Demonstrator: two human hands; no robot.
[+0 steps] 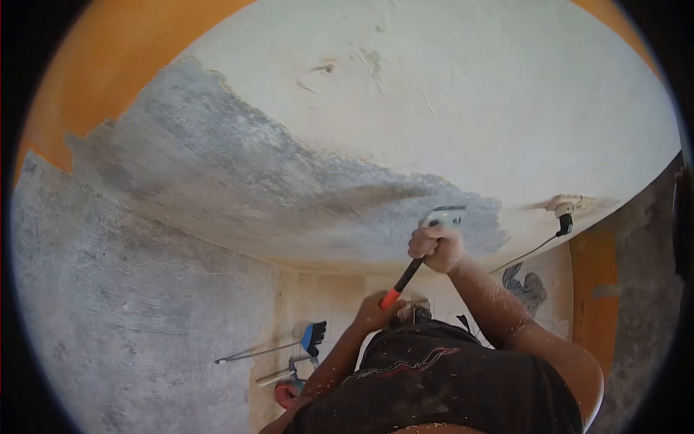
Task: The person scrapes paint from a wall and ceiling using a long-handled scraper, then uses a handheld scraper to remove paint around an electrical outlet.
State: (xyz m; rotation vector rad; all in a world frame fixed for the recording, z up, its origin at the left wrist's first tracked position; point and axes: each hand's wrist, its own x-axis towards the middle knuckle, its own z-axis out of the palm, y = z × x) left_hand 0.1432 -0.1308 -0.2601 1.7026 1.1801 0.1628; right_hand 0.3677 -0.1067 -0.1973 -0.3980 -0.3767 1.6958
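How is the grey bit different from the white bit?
The grey patch looks rough and speckled; the white paint looks smoother, with a few scratches. The long-handled tool, gripped by the left hand and right hand, rests on the grey patch, not the white paint. Both cover one surface.

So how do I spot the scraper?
Find the grey patch on the white wall. At its right edge, the left hand and right hand hold the scraper. Unlike the blue broom on the floor, it has a black-and-orange shaft.
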